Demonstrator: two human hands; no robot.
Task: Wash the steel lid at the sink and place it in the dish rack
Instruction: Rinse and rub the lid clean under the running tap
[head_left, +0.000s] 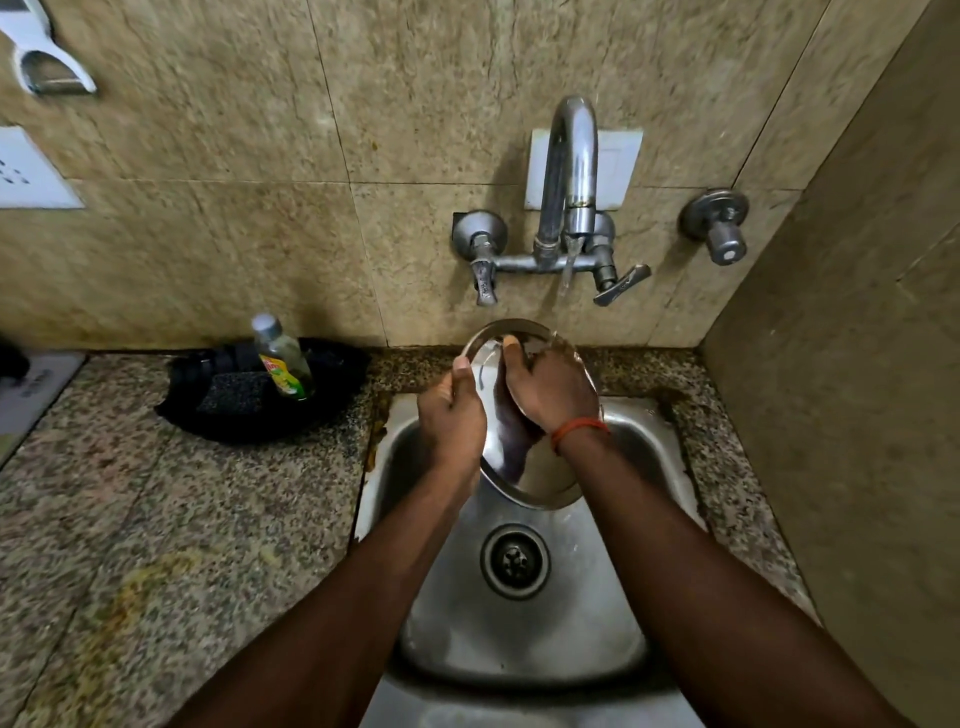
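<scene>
Left hand (451, 410): its grip is closed on the left rim of the steel lid (524, 478), thumb up along the edge, fingers hidden behind.
Right hand (550, 389): lies flat on the inside face of the lid, fingers spread and pressing on it. The grip is not clenched and does not wrap round the rim.
Wrist band (576, 430): an orange thread round the right wrist.
Steel lid: round and shiny, held up in the air between both hands, tilted with its top edge toward the wall. It is above the back part of the sink (654, 457), not touching it.
Water (567, 270): a thin stream runs down from the tap (569, 171) and lands on the top right edge of the lid.
Tap: curved steel spout fixed on the tiled wall, with a small handle on each side.
Sink: small steel bowl with a round drain (514, 561) in the middle, just below the lid.
Worktop (156, 519): speckled stone around the sink, with a yellow stain on the left part.
Black tray (332, 395): sits on the worktop left of the sink, by the wall.
Soap bottle (283, 358): clear, with a yellow and green label, leaning in the black tray.
Scrub pad (234, 392): dark, lying in the tray just beside the bottle.
</scene>
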